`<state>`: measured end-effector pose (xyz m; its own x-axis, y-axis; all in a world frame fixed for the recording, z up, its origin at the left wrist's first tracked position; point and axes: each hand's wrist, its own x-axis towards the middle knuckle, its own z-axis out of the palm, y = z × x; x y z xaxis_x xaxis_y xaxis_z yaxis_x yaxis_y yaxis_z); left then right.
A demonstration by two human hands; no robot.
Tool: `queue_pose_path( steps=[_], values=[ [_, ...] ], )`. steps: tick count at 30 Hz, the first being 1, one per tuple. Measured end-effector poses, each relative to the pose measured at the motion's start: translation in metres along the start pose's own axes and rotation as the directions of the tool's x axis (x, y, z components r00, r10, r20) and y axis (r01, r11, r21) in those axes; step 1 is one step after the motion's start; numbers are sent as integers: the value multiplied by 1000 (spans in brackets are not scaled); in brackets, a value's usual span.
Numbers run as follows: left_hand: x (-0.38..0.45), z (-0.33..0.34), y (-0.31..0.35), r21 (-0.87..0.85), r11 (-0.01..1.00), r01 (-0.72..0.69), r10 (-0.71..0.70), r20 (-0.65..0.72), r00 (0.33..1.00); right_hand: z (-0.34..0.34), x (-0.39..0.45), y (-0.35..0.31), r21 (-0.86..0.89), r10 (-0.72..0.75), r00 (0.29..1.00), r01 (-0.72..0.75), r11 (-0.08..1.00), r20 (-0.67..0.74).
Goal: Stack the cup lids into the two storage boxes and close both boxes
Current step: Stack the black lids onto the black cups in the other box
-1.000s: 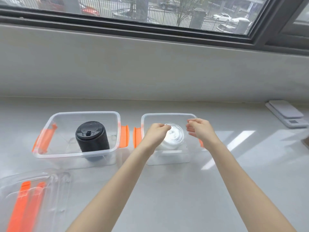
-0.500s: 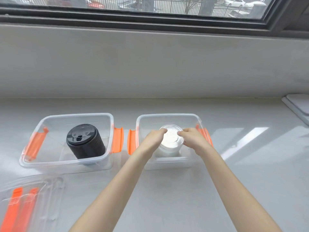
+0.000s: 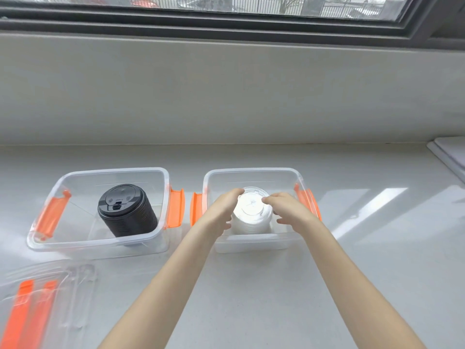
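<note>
Two clear storage boxes with orange latches stand open side by side. The left box (image 3: 161,197) holds a tall stack of black cup lids (image 3: 127,214). In the right box (image 3: 254,171) stands a stack of clear cup lids (image 3: 253,209). My left hand (image 3: 222,212) cups the stack's left side and my right hand (image 3: 285,209) its right side, fingertips on the top lid's rim. The lower part of the clear stack is hidden by my hands.
Two clear box covers with orange latches (image 3: 32,308) lie stacked at the near left on the pale counter (image 3: 377,248). A white scale (image 3: 450,153) sits at the far right edge. A wall and window ledge rise behind the boxes.
Both hands have come down and closed in on the clear lid stack inside the right box. The camera has tilted and moved closer.
</note>
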<state>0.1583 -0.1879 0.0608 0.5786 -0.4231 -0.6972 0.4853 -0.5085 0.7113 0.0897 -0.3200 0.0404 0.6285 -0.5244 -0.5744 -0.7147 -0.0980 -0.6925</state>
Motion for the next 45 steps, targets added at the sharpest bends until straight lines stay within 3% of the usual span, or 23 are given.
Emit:
queue_pose_path(
  steps=[5, 9, 24, 30, 35, 37, 40, 43, 45],
  values=[
    [5, 6, 0, 41, 998, 49, -49, 21, 999, 0, 10, 0, 194, 108, 988, -129, 973, 114],
    [11, 8, 2, 24, 1000, 18, -18, 28, 999, -3, 16, 0, 257, 110, 987, -138, 957, 119],
    [3, 6, 8, -21, 1000, 6, -6, 17, 1000, -1, 11, -4, 157, 116, 988, -131, 979, 102],
    [-23, -9, 16, -92, 987, -132, 133, 8, 991, -5, -19, -28, -21, -103, 989, 102, 995, -102],
    [-68, -36, 14, 34, 948, -317, 316, 48, 948, 15, -60, -57, -18, -439, 885, 441, 897, -157],
    [-89, -54, 2, 106, 908, -405, 398, 75, 914, 31, -79, -67, 10, -569, 810, 576, 817, -142],
    [-119, -89, -27, 140, 828, -543, 547, 11, 837, 66, -105, -76, 74, -690, 723, 691, 719, -39],
    [-141, -126, -59, 114, 740, -663, 672, -157, 723, 105, -125, -81, 67, -747, 661, 744, 665, 69],
    [-151, -154, -86, 114, 730, -673, 671, -306, 676, 134, -135, -80, 29, -758, 636, 763, 646, 146]
  ],
)
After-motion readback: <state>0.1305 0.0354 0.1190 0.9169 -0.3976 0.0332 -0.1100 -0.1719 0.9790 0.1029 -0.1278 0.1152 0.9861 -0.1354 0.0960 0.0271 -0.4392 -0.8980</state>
